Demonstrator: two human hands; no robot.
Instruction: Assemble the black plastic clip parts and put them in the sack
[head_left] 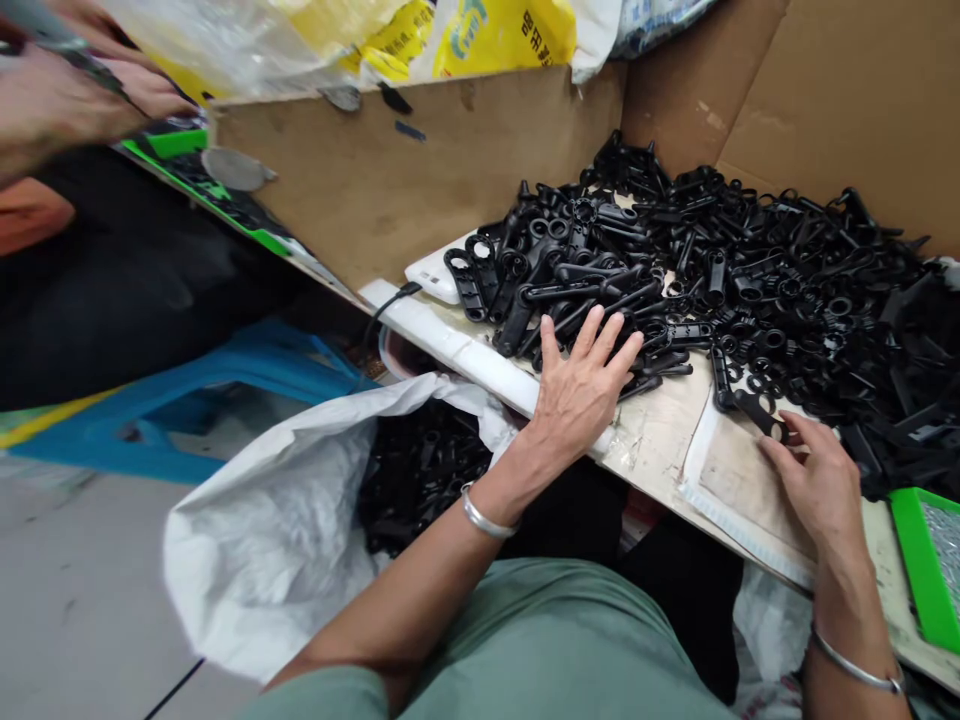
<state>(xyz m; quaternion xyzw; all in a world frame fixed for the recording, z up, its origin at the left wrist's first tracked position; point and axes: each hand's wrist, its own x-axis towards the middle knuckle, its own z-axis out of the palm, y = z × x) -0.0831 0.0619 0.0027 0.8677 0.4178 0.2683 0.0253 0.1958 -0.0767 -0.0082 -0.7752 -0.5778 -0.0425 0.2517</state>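
Observation:
My left hand (577, 395) lies with its fingers spread at the near edge of a heap of black plastic parts (780, 270). Its fingertips touch several long black handle-like pieces (585, 290). Off to the right, my right hand (821, 480) has thumb and fingers closed on the near end of a short black plastic piece (757, 412). That piece is tilted just over the bench top, and its far end meets another black part (721, 380) with a ring at one end.
Below the bench edge, a white woven sack (262, 540) holds more black parts. A green tray (924, 575) of small metal pieces stands at right. Cardboard walls (450, 190) border the heap. A blue stool (225, 390) and another person's arm (67, 110) are at left.

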